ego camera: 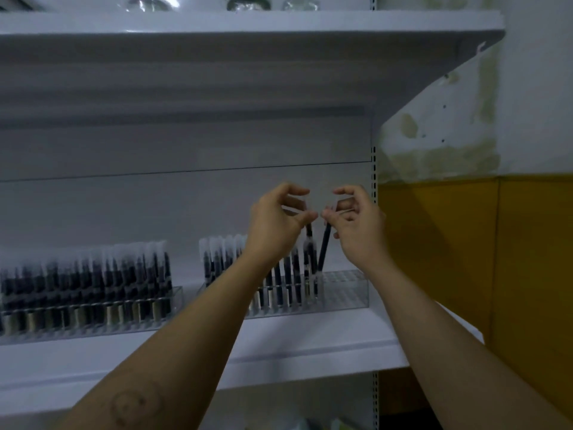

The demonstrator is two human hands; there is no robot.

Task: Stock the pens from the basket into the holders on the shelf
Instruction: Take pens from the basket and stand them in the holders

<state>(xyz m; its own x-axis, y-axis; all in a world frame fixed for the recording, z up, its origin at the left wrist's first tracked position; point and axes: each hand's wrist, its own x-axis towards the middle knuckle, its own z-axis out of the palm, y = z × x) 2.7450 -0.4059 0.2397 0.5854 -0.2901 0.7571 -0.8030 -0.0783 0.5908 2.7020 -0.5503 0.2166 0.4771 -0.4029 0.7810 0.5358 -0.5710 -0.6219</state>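
A person's left hand (279, 225) and right hand (356, 231) are each pinching a pen (308, 232) over the clear holder (347, 290) at the shelf's (310, 346) right end, the right pen (324, 249) leaning in, apparently seeking an empty slot.

No lettering, brand, number or sign is legible; the pens (86, 274) at 8 o'clock and clear holders (347, 290) at 5 o'clock show only blur.
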